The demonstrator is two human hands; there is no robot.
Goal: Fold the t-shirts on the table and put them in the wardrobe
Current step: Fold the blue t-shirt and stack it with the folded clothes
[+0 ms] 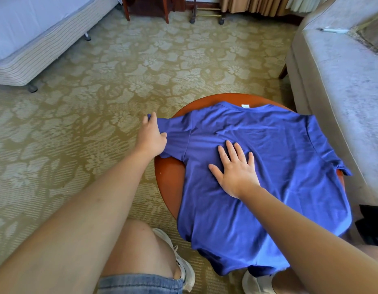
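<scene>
Right hand point(234, 169) flat on the t-shirt point(279, 166), fingers straight and spread, palm pressing the middle of the cloth, centre frame. Left hand point(152, 134) sits left of it, well apart, fingers curled round the end of one sleeve point(173, 132), which sticks out past the table edge. T-shirt: thin blue-violet knit with soft wrinkles, spread flat, collar toward top of frame, small white tag point(245, 106) at the neckline. Hem drapes off the near edge toward lower frame; the other sleeve hangs over at right. Table point(169, 187): round, smooth reddish-brown wood, mostly covered. Lower frame: my denim shorts point(139, 283) and white sneakers point(184, 266). Floor: ribbed olive carpet point(77, 102) with a pale flower pattern. Upper left: bed point(35, 45) with striped base on casters. Right: grey plush sofa point(343, 92), a pen point(332, 30) lying on it, upper right.
</scene>
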